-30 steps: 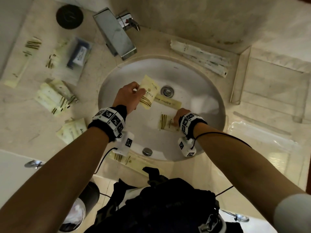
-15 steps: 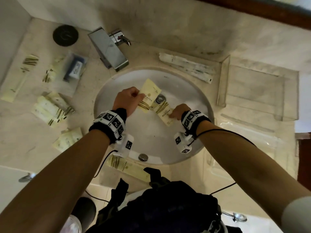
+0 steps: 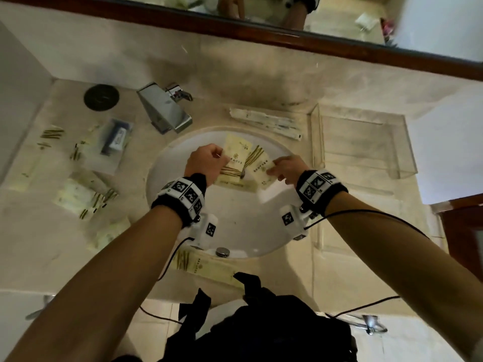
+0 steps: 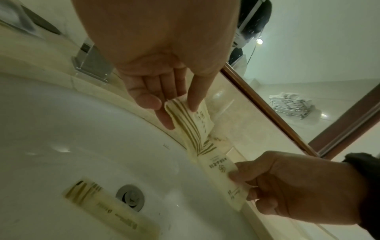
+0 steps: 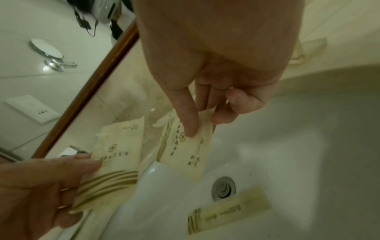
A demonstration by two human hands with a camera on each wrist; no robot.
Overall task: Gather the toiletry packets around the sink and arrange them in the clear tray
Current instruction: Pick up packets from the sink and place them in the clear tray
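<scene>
I have both hands over the sink (image 3: 235, 231), in the middle of the head view. My left hand (image 3: 206, 165) pinches a cream packet (image 3: 236, 155) by its striped end, thumb on top and fingers underneath. My right hand (image 3: 287, 169) is clamped on a second striped packet (image 3: 258, 168), forefinger and thumb at its edge; the two packets sit just beside each other above the drain. A long third packet (image 5: 228, 211) lies flat in the basin beside the drain (image 5: 223, 188). The clear tray (image 3: 402, 163) stands on the table at centre right. More packets (image 3: 83, 197) lie scattered on the table at left, another (image 3: 203, 265) below the sink rim, and a long white one (image 3: 266, 122) beside the tray. The faucet (image 3: 164, 111) is at upper left
</scene>
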